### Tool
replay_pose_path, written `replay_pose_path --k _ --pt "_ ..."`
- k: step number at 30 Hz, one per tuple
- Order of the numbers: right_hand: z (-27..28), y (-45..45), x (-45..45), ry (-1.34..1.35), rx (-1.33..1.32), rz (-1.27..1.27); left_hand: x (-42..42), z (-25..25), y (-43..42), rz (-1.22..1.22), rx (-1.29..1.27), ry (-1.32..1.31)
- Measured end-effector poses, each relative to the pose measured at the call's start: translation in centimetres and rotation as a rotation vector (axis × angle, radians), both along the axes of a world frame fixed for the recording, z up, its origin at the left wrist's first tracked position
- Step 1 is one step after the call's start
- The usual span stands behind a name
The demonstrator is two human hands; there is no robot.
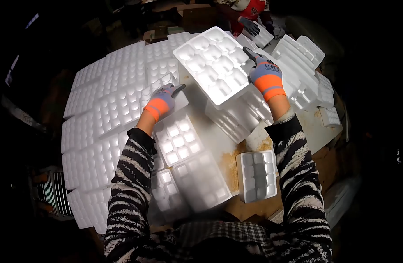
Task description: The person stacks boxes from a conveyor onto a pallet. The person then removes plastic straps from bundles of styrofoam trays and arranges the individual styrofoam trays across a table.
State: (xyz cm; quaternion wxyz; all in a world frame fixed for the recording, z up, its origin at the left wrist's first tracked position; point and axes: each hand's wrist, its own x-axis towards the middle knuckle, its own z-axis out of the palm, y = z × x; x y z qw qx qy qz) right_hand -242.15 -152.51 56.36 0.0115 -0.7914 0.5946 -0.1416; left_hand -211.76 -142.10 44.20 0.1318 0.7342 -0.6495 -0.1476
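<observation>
Both my hands wear grey-blue gloves with orange cuffs. My right hand (266, 74) grips the right edge of a large white foam tray (212, 59), its thumb over the rim. That tray is tilted up, its square pockets facing me, above other foam trays. My left hand (163, 98) is closed on a smaller white foam tray (180, 101) beside the laid-out rows, a dark fingertip stretched across it. The underside of this hand and most of that tray are hidden.
Rows of foam trays (118, 105) cover the table's left side. More trays (293, 72) are heaped at right; one tray (257, 175) stands near the front edge. The pale tabletop (201, 98) has brown stains. Across the table, a person's gloved hand (249, 26) touches a tray (260, 36).
</observation>
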Motion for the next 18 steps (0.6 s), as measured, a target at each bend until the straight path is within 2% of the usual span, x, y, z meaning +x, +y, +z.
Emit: replay_pose_path --k 2,4,6,8,9,12,13,16,18 --pt "1.1 -2.4 3.4 -0.048 0.018 -0.035 0.0 -0.7 -2.5 -0.069 -0.046 -0.077" --pt "2.3 -4.3 5.8 -0.211 0.080 0.076 -1.6 0.7 -2.9 -0.145 0.079 -0.096" --pt "2.1 -6.7 8.4 -0.153 0.117 0.130 -1.3 -3.5 -4.1 -0.230 0.016 -0.091" --pt "1.9 -8.4 10.6 0.189 0.215 0.132 -2.6 -3.4 -3.3 -0.226 0.094 -0.122" --pt "-1.7 -13.1 11.5 0.333 0.219 0.144 -3.2 -3.1 -2.5 -0.212 0.064 -0.083" --pt "-0.7 -10.4 12.7 0.362 0.172 0.118 -3.6 -4.8 -1.5 -0.222 -0.056 0.015" --pt "-2.9 -12.6 13.7 0.376 0.142 0.087 -3.4 -5.4 -1.6 -0.198 -0.080 -0.064" --pt "-2.8 -10.6 15.4 0.460 0.165 0.064 -2.4 -7.4 -2.7 -0.191 -0.181 -0.105" --pt "-5.4 -12.0 16.8 0.458 0.200 -0.001 -2.8 -5.0 -2.6 -0.198 0.030 -0.209"
